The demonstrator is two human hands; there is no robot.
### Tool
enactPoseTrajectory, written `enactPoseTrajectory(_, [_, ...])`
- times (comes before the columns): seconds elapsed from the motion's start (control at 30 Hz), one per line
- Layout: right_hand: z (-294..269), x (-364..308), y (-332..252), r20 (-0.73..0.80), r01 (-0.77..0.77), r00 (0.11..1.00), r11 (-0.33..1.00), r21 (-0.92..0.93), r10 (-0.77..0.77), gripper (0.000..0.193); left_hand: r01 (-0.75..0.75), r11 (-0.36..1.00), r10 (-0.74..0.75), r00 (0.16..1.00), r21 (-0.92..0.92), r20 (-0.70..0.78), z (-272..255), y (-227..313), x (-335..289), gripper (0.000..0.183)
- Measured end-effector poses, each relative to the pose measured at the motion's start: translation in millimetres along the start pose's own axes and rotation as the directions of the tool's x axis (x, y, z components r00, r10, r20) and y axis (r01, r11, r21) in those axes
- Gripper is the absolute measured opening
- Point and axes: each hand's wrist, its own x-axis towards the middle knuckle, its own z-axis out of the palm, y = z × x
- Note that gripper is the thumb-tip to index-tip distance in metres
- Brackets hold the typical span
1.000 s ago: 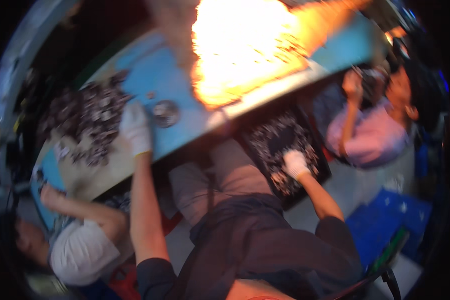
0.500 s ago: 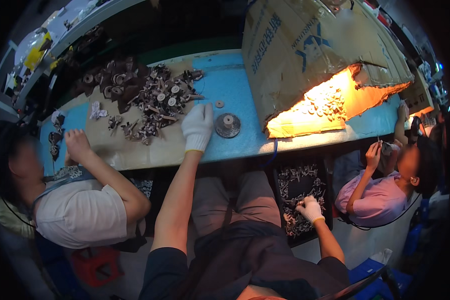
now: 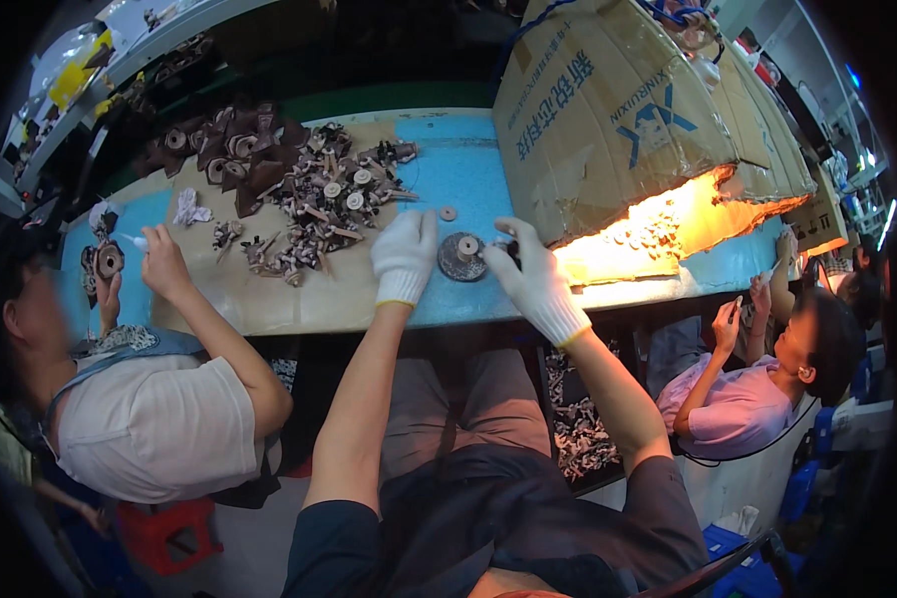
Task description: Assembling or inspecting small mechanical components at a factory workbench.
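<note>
Raised from the black tray (image 3: 572, 387), the right gloved hand (image 3: 536, 284) is held mid-frame, a small dark part (image 3: 511, 248) pinched; the left gloved hand (image 3: 405, 259) is curled, any contents hidden.

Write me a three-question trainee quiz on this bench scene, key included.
1. Multiple choice: what lies between the person's left hand and right hand?
A) a red stool
B) a round dark disc
C) a pink sleeve

2. True or false: the left hand is bare.

3. Fill in the blank: bright light glows in the torn opening of a large brown ____.

Key: 1: B. 2: False; it wears a white glove. 3: cardboard carton.
</note>
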Motion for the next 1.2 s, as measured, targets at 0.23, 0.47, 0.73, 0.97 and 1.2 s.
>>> enactPoseTrajectory(0.23, [10, 26, -33, 0.127, -0.128, 0.975, 0.929, -0.346, 0.182, 0.065, 0.026, 1.0, -0.026, 0.999, -0.012, 0.027, -1, 0, 0, 0.048])
enactPoseTrajectory(0.47, [15, 47, -54, 0.276, 0.081, 0.953, 0.773, -0.629, 0.124, 0.048, 0.016, 0.998, -0.015, 1.0, -0.062, 0.016, 1, -5, 1, 0.045])
enactPoseTrajectory(0.73, [19, 58, -41, 0.457, 0.412, 0.888, 0.509, -0.756, -0.041, 0.024, 0.027, 0.668, -0.039, 0.999, -0.743, 0.001, 0, 53, -14, 0.033])
enactPoseTrajectory(0.97, [27, 46, -7, 0.34, 0.43, 0.903, 0.539, -0.724, -0.262, 0.014, 0.018, 0.537, -0.026, 1.0, -0.843, 0.005, 14, 60, -27, 0.027])
enactPoseTrajectory(1.2, [27, 56, -8, 0.37, 0.442, 0.897, 0.538, -0.718, -0.244, 0.011, 0.129, 0.563, -0.057, 0.991, -0.816, 0.117, 6, 58, -22, 0.028])
